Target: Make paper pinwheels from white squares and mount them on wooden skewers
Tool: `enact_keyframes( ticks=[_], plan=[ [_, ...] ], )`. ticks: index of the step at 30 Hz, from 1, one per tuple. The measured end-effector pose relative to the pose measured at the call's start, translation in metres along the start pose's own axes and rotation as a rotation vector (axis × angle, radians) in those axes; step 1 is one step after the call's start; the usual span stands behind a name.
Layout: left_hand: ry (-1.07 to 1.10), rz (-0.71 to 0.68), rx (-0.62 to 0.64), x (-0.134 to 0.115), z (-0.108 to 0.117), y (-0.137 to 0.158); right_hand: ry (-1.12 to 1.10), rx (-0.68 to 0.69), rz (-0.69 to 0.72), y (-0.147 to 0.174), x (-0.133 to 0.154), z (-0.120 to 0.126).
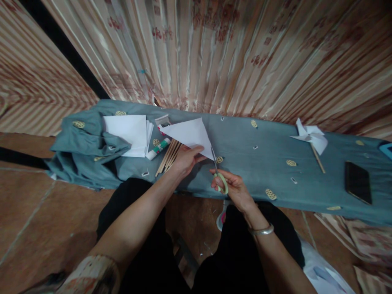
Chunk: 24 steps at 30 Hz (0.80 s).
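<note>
My left hand (187,159) grips a white sheet of paper (191,132) folded into a triangle, thumb on top and fingers beneath. In my right hand (234,185) is a pair of scissors (222,182) with light green handles. Their blades point up and away from me and meet the paper's right corner; whether they cut into it I cannot tell. Under and beside the paper lie several thin wooden sticks (169,158). Just left of them is a green and white glue stick (158,148). A small box (163,121) is partly hidden behind the paper's left tip.
A stack of white paper (128,132) lies at the left on the grey-green cloth (251,163). To the right are a white paper pinwheel (310,135) on a stick and a dark phone (357,182). A patterned curtain (214,57) hangs behind.
</note>
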<state>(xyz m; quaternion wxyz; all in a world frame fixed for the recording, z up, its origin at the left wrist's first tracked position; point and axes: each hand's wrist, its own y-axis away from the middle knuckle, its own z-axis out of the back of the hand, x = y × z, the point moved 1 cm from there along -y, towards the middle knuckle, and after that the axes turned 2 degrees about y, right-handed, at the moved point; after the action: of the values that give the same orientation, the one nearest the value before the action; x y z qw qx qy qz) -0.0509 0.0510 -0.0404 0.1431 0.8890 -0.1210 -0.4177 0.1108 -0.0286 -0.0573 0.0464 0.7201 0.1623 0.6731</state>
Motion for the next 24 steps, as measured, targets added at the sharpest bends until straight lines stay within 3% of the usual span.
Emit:
enact_keyframes(
  ticks=[24],
  plan=[
    [-0.016,0.054,0.032,0.011,0.000,0.003,0.032,-0.041,0.012,-0.002,0.003,-0.002]
  ],
)
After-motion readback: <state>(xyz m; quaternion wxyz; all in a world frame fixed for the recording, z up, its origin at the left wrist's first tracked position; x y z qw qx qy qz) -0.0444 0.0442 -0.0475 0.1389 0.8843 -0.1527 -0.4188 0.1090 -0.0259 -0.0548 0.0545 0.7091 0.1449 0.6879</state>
